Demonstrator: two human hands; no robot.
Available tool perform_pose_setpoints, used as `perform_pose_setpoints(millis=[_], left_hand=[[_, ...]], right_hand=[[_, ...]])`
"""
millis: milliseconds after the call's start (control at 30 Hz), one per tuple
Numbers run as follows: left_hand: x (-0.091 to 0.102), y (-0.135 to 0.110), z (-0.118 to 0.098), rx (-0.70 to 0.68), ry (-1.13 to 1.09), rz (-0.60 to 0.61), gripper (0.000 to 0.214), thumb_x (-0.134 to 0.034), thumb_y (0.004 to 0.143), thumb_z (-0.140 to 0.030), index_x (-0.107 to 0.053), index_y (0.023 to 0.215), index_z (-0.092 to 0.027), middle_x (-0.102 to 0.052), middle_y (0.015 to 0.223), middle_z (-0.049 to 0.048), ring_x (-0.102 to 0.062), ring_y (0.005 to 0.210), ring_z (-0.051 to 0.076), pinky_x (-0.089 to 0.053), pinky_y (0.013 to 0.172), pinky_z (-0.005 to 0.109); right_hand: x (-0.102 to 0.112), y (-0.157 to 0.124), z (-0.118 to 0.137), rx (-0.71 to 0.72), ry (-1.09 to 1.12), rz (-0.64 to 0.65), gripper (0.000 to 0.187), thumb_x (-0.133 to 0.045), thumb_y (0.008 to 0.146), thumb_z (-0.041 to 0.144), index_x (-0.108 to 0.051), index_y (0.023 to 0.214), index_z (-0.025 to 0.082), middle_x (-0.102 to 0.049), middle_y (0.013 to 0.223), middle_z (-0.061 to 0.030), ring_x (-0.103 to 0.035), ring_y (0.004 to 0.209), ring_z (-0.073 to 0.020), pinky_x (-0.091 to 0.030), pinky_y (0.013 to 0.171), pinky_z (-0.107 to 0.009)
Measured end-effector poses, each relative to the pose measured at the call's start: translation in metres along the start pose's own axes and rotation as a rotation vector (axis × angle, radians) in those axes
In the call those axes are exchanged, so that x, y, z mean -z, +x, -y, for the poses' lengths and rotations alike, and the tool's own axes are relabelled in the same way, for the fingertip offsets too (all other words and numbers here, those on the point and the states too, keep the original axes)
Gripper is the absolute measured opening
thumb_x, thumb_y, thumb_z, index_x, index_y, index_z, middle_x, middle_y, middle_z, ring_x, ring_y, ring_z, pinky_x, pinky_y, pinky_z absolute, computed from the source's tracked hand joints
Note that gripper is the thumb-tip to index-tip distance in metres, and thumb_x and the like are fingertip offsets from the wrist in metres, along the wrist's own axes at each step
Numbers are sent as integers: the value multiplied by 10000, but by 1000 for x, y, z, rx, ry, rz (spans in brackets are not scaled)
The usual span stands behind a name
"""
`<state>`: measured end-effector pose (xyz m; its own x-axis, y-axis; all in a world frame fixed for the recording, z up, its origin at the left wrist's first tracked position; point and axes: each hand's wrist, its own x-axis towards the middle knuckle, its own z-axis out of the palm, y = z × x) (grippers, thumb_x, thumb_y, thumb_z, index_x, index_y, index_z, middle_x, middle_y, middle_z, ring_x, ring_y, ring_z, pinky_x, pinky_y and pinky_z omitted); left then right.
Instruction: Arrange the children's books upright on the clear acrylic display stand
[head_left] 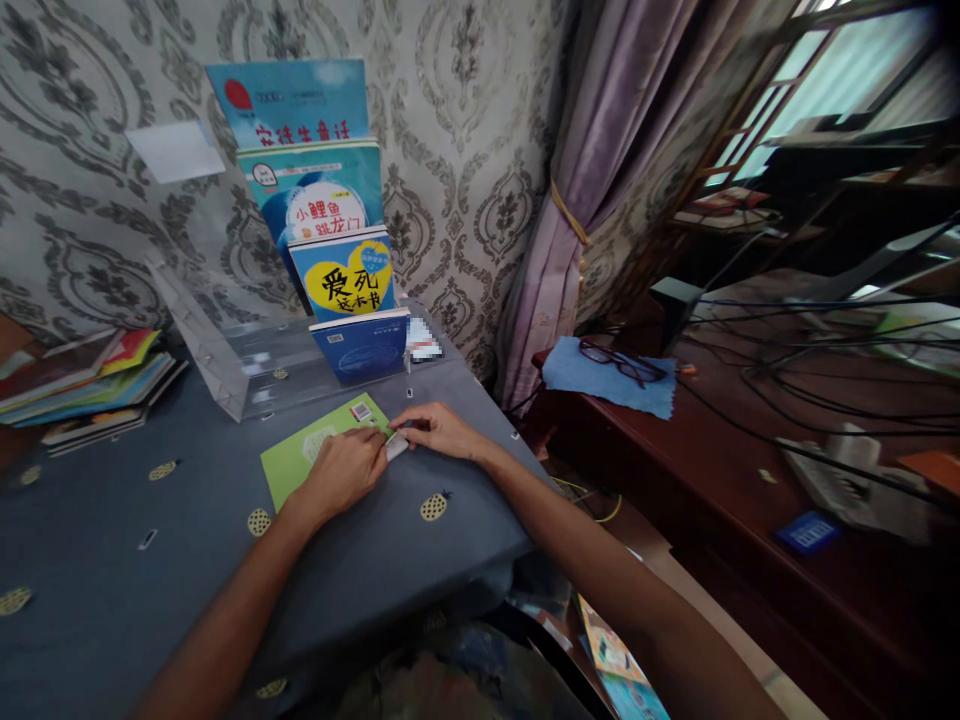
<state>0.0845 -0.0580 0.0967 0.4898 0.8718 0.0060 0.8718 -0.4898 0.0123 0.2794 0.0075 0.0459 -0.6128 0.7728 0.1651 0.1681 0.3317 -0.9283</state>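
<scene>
1. Book [300, 450]: green, flat, rectangular. Lies on the table [202, 540] beneath the left hand [346, 467]. Long axis runs obliquely, near left to far right; barcode [362, 410] toward the far-right end.
2. White piece [395, 446]: small, oblong, at the book's right edge, between the hands. Long axis roughly parallel to the book's.
3. Left hand: palm down, fingers bent; whether it grips cannot be told. Right hand [437, 430]: thumb and fingers drawn together beside the white piece; a firm pinch cannot be confirmed.
4. Table: smooth grey-blue covering, printed pineapples [435, 506].
5. Rack [202, 345]: transparent; four books [349, 278] stand in stepped rows.
6. Room: damask-patterned wall [465, 180], purple tied curtain [592, 110]; at right, dark-red desk [720, 490] bearing glasses [622, 362] on blue cloth [566, 375].
</scene>
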Motion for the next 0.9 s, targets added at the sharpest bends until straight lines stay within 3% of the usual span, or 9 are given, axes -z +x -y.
perform_pose_setpoints(millis=[900], left_hand=[[-2, -1, 2, -17, -12, -21, 321, -374, 995, -244, -680, 1034, -156, -719, 1105, 129, -681, 1028, 242, -519, 866, 350]], right_hand=[[0, 1, -5, -8, 0, -15, 283, -634, 848, 272, -736, 1073, 134, -671, 676, 3, -587, 599, -118, -463, 614, -222]])
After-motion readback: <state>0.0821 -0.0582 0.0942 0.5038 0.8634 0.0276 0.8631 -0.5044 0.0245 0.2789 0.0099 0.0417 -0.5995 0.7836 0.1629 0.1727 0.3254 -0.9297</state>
